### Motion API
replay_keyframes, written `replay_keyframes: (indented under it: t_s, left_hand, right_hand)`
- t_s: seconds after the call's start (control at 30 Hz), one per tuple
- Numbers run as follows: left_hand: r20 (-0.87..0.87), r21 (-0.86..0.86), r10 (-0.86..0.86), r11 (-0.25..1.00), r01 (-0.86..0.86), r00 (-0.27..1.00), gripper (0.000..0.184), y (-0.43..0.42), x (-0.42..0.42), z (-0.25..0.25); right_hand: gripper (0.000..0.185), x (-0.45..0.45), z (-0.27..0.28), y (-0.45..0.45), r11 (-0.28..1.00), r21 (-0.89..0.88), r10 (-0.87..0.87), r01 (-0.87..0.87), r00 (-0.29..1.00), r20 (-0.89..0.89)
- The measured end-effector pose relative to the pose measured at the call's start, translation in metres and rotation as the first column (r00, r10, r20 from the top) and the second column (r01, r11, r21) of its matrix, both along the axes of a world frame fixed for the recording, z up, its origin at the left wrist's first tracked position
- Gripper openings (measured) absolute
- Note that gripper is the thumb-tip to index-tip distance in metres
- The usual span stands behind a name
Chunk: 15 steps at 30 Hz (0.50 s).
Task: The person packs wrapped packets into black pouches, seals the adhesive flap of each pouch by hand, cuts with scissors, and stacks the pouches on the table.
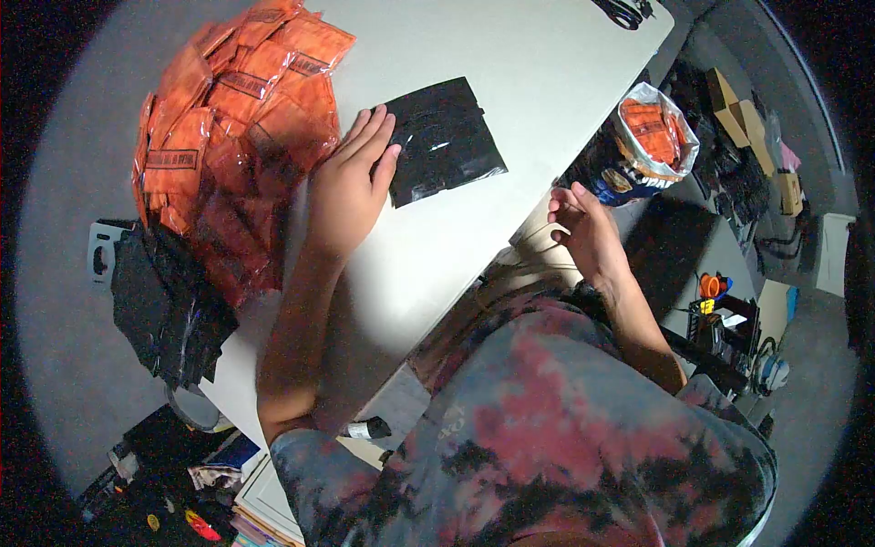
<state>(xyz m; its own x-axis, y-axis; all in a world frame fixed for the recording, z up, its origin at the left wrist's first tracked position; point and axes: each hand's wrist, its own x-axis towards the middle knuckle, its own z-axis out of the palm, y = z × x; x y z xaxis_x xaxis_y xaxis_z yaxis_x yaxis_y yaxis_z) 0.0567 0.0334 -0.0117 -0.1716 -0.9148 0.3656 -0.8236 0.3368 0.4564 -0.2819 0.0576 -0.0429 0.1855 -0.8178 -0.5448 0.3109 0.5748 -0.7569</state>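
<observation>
A flat, shiny black plastic pouch (444, 141) lies on the white table (538, 55). My left hand (354, 187) rests at the pouch's left edge, its fingers stretched out and touching it, with nothing gripped. My right hand (588, 232) hovers beside the near table edge, fingers loosely bent and apart, and nothing shows in it. Left of my left hand is a large heap of orange packets (246, 109) in clear plastic with dark printed labels. Below that heap lies a stack of black plastic pouches (173, 305) at the table's end.
An opened dark bag with a silvery lining (629, 164) holds more orange packets, to the right past the table edge. A black cable (622, 13) lies at the far corner. Cardboard boxes (743, 118) and a black organizer (729, 333) stand farther right. Papers (260, 501) sit at lower left.
</observation>
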Motion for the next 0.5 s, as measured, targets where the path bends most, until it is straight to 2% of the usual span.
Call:
replay_keyframes:
  t_s: [0.27,0.33,0.37,0.43,0.47,0.5]
  left_hand:
    - [0.003,0.036,0.001,0.999,-0.001,1.0,0.039,0.001,0.001,-0.001]
    - [0.009,0.013,-0.017,1.0,0.017,1.0,0.039,-0.001,0.003,-0.002]
    - [0.008,0.007,-0.007,1.0,0.007,1.0,0.039,-0.001,0.003,-0.003]
    - [0.015,0.021,-0.007,1.0,0.007,1.0,0.04,-0.001,0.003,-0.002]
    - [0.007,0.012,-0.011,1.0,0.011,1.0,0.039,0.0,0.003,-0.002]
    - [0.006,0.012,-0.002,1.0,0.002,1.0,0.039,0.001,0.004,-0.003]
  right_hand:
    - [0.025,0.008,0.006,0.0,0.999,-0.035,-0.031,0.029,0.999,-0.038]
    - [0.021,0.013,0.013,-0.002,0.981,-0.187,-0.1,0.057,0.969,-0.225]
    - [0.014,0.013,0.023,-0.003,0.939,-0.344,-0.117,-0.001,0.939,-0.322]
    - [0.009,0.02,0.041,-0.011,0.734,-0.671,-0.238,-0.108,0.884,-0.403]
    - [0.005,0.02,0.059,-0.016,0.664,-0.735,-0.241,-0.137,0.892,-0.383]
    - [0.007,0.019,0.077,-0.021,0.648,-0.732,-0.237,-0.21,0.858,-0.456]
